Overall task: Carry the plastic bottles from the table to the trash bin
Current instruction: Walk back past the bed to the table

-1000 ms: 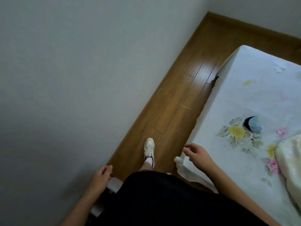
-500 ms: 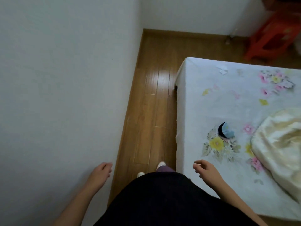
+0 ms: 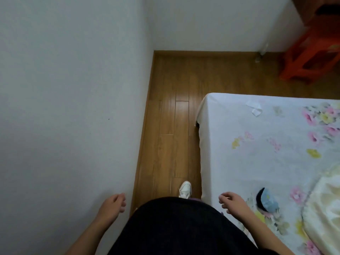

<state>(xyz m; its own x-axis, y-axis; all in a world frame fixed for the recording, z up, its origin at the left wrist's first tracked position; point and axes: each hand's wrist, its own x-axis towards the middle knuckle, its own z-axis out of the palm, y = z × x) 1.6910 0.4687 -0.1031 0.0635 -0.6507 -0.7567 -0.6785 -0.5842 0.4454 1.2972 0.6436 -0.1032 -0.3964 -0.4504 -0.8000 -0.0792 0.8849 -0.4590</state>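
Two bare hands are in view, neither holding anything. Left hand (image 3: 112, 204) hangs beside the white wall (image 3: 73, 89), fingers loosely curled, grip empty. Right hand (image 3: 232, 202) hovers over the near left edge of the bed (image 3: 248, 153), fingers half curled, grip empty. Bed carries a flowered sheet, a small blue and black item (image 3: 266, 200) near that edge, a cream quilt (image 3: 323, 208) at the right edge, and a paper scrap (image 3: 254, 107) near the far left corner. One white shoe (image 3: 185, 189) stands on the wooden floor (image 3: 171, 126). Orange stool (image 3: 312, 57) stands at far right. No bottle, worktop or bin appears in view.
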